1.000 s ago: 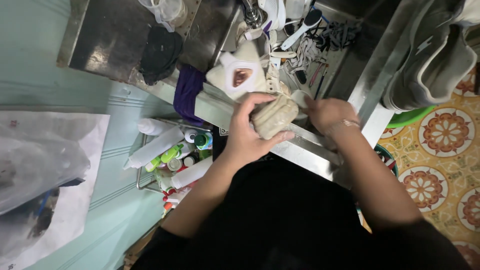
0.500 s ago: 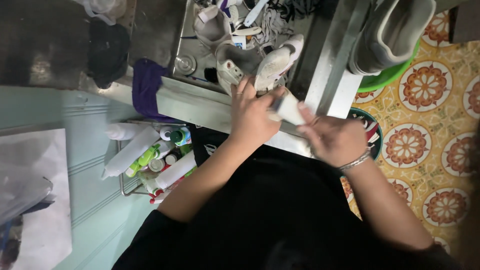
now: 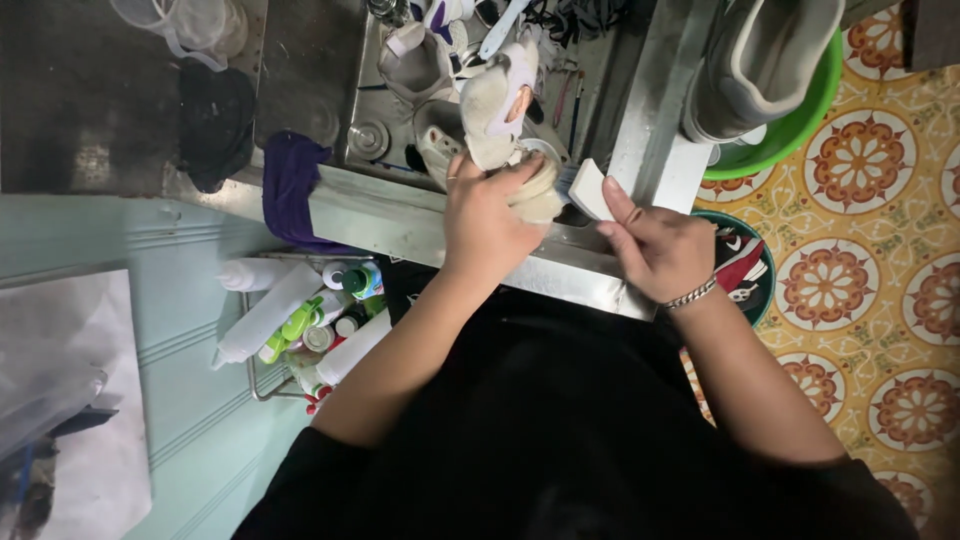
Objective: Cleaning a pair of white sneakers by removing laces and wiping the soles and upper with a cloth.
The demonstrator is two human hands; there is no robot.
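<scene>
Since half a second ago, the white sponge block (image 3: 592, 190) has been lifted off the shoe and is now held a little apart from it, while the cream sneaker (image 3: 500, 110) has been turned so its toe points up into the sink. This is judged to be a pause between rubbing strokes, with the shoe being repositioned.

Nearest the body, the right hand (image 3: 658, 250) is seen clamped on the sponge block, pinched between thumb and fingers, above the steel front edge of the surface (image 3: 560, 275). Just beside it, the left hand (image 3: 485, 215) is closed around the heel end of the sneaker, pressing it against that edge.

Beyond the hands, the sink (image 3: 365, 95) is crowded with another shoe, brushes and laces, so little open room is left there. To the right, a grey shoe lies in a green basin (image 3: 790, 125); to the left, a purple cloth (image 3: 292, 185) is draped over the edge.
</scene>
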